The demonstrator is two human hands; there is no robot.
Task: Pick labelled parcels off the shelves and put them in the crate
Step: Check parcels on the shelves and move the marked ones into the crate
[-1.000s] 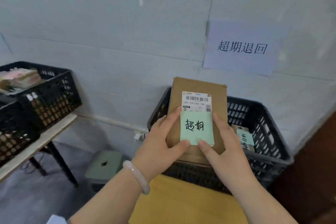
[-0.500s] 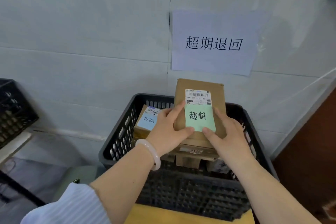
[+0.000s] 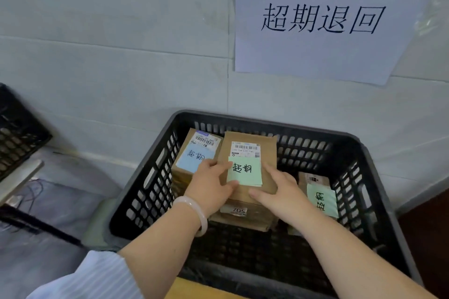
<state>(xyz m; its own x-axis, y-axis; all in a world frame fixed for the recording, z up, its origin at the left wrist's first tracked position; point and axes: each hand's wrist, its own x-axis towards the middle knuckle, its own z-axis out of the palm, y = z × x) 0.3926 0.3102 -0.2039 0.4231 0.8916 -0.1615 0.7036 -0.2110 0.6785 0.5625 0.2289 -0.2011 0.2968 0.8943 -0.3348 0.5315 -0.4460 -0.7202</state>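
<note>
A brown cardboard parcel (image 3: 250,138) with a barcode label and a green handwritten note sits inside the black plastic crate (image 3: 364,167), resting on a stack of other brown parcels. My left hand (image 3: 210,187) grips its left edge and my right hand (image 3: 279,189) grips its lower right edge. Left of it lies a parcel with a blue note (image 3: 194,155). At the right lies a parcel with a green note (image 3: 320,199).
The crate stands against a pale tiled wall under a white paper sign (image 3: 320,19) with handwritten characters. Another black crate (image 3: 17,128) sits on a table at the far left. A yellow surface (image 3: 194,290) shows below the crate. Brown furniture (image 3: 427,226) stands at the right.
Both hands have lowered the parcel from in front of the crate down into it, onto the stacked parcels. The view has moved closer and tilted down over the crate.
</note>
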